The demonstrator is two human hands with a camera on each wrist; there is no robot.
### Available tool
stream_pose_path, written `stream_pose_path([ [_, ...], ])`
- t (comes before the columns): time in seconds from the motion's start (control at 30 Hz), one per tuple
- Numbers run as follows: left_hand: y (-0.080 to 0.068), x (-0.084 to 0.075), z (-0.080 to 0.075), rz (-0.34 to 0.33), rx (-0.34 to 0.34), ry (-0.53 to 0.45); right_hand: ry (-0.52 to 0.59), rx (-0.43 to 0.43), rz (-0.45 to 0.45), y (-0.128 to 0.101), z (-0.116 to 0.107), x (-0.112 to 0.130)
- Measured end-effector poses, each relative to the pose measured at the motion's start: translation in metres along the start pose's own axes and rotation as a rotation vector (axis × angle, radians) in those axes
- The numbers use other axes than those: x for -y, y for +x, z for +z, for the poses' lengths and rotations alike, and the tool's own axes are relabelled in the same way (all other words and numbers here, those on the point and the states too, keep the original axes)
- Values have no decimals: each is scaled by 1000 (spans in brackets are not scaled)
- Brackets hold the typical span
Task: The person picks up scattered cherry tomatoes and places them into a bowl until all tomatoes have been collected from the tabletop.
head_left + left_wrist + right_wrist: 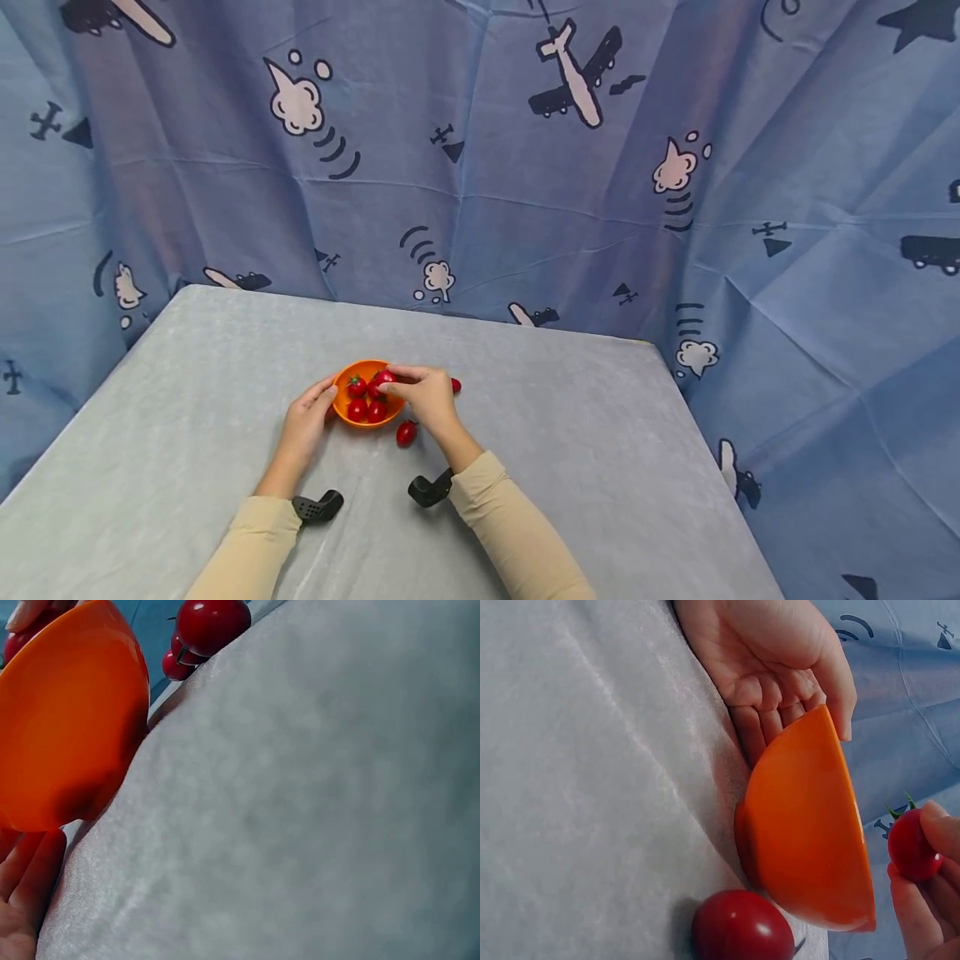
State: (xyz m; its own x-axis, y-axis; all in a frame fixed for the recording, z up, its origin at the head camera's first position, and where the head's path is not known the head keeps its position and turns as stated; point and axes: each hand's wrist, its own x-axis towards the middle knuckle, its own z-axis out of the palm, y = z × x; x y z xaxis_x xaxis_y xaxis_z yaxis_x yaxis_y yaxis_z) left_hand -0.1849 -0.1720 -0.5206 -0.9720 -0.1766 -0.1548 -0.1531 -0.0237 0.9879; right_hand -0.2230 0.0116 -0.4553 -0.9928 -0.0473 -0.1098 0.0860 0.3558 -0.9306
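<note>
The right hand (429, 400) pinches a small, glossy red oval tomato (913, 847) above the round orange bowl (360, 368). The tomato's long axis runs roughly parallel to the rim, its green-stemmed end pointing toward the left hand (306, 416). That hand's fingers grasp the bowl's side, thumb at the rim. The bowl stands upright on the pale grey tabletop (592, 450), holding red tomatoes (357, 409); a loose red oval tomato (407, 433) lies just beside it.

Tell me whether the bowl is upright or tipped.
Upright: in the right wrist view, the bowl stands base down on the table; the head view shows tomatoes lying inside.
</note>
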Motion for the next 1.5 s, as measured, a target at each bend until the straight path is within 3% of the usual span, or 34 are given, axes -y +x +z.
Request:
stream_pose_path([
  [0.9,1,3,0,8,1,-32,-119,7,-68,1,17,-1],
  [1.23,3,3,0,4,6,-30,-95,32,-51,3,21,-4],
  [1.5,2,3,1,14,6,-28,-134,60,-94,0,21,-4],
])
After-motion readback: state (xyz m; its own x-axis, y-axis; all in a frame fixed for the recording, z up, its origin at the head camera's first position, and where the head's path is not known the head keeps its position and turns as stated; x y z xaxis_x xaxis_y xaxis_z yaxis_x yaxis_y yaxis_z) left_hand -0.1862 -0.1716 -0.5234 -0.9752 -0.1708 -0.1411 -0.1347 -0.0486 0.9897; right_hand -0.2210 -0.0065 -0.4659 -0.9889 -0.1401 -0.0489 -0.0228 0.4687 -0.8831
